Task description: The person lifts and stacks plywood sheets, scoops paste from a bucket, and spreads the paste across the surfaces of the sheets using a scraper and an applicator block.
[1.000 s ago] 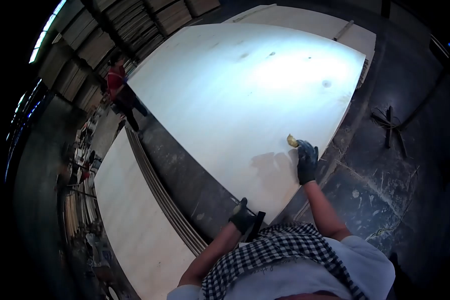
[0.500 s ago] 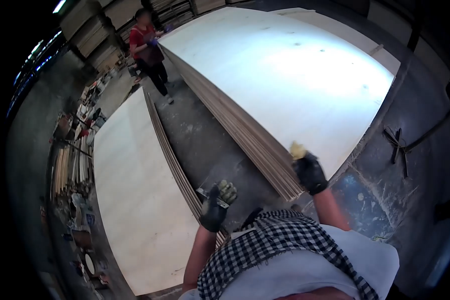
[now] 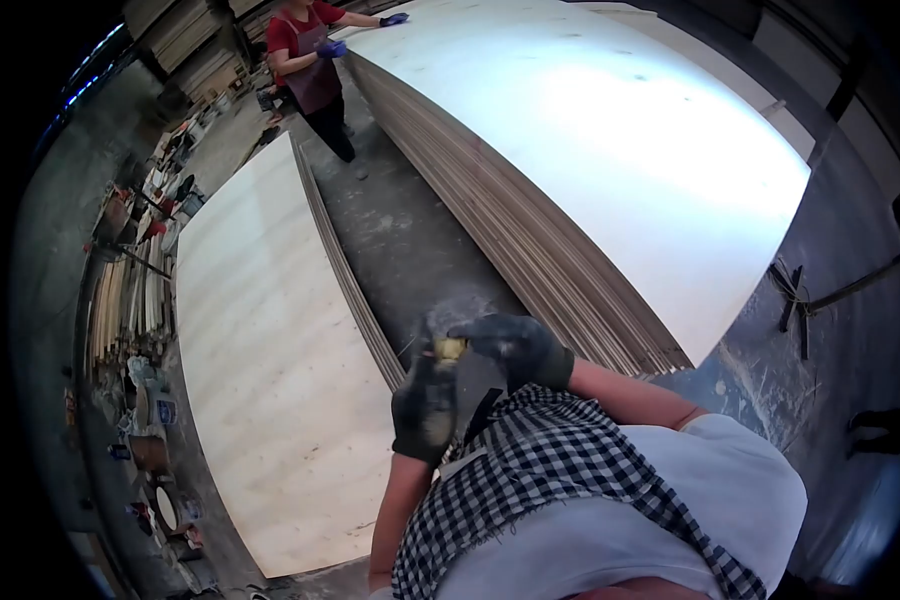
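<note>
In the head view, both of my dark-gloved hands are together in front of my checked apron [image 3: 560, 440]. My right hand [image 3: 515, 350] is closed, its fingers reaching to a small yellow lump [image 3: 451, 348], perhaps a sponge or wad of cloth. My left hand [image 3: 427, 410] is closed just below and beside the lump; something thin and blurred shows at its fingertips, too unclear to name. To the right lies a tall stack of plywood sheets [image 3: 610, 170] with a pale top face. A lower stack of pale sheets [image 3: 280, 370] lies at the left.
Another person [image 3: 310, 60] in a red top stands at the far end, gloved hands at the tall stack. A strip of grey floor [image 3: 410, 220] runs between the stacks. Wood strips [image 3: 130, 310] and clutter line the left side; a dark metal stand [image 3: 795, 300] is at right.
My right hand has come off the tall stack's near corner toward my left hand, bringing the yellow lump. The other person looks nearer and has an arm stretched over the stack.
</note>
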### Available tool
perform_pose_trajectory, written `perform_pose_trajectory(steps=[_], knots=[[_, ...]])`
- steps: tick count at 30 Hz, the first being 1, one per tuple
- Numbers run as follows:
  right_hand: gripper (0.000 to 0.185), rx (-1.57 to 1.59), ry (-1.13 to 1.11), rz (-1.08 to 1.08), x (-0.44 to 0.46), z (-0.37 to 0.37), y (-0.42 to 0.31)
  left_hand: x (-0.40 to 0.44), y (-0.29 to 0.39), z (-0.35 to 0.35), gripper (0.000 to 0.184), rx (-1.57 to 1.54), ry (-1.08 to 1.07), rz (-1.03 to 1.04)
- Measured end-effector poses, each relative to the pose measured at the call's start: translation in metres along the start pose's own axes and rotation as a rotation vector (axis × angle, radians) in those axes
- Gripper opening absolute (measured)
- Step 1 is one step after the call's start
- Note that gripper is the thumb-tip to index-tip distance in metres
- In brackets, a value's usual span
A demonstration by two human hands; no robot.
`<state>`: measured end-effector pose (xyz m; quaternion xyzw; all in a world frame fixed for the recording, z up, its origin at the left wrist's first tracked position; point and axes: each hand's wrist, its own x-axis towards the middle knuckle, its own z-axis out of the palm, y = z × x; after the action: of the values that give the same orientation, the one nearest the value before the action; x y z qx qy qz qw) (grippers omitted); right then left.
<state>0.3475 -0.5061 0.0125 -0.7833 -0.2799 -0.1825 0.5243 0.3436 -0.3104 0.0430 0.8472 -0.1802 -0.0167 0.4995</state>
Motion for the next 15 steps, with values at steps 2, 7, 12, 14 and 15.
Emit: perform_pose_trajectory(steps=[2, 7, 12, 14, 15], knots=[[0.035, 0.133, -0.045, 0.185, 0.007, 0.003, 0.029, 0.022, -0.031, 0.009, 0.036, 0.469, 0.034, 0.343], [0.038, 0.239, -0.162, 0.532, 0.054, 0.009, 0.104, 0.096, -0.084, 0.008, 0.044, 0.482, 0.028, 0.377], [0.033, 0.041, -0.249, 0.432, 0.085, -0.020, 0.158, 0.132, -0.084, 0.014, 0.043, 0.296, -0.028, -0.188], [0.030, -0.107, -0.314, 0.251, 0.087, 0.010, 0.191, 0.125, -0.122, -0.007, 0.040, 0.317, -0.120, -0.274], [0.023, 0.056, -0.216, 0.262, 0.088, 0.039, 0.181, 0.104, -0.151, -0.032, 0.039, 0.368, -0.171, -0.337]])
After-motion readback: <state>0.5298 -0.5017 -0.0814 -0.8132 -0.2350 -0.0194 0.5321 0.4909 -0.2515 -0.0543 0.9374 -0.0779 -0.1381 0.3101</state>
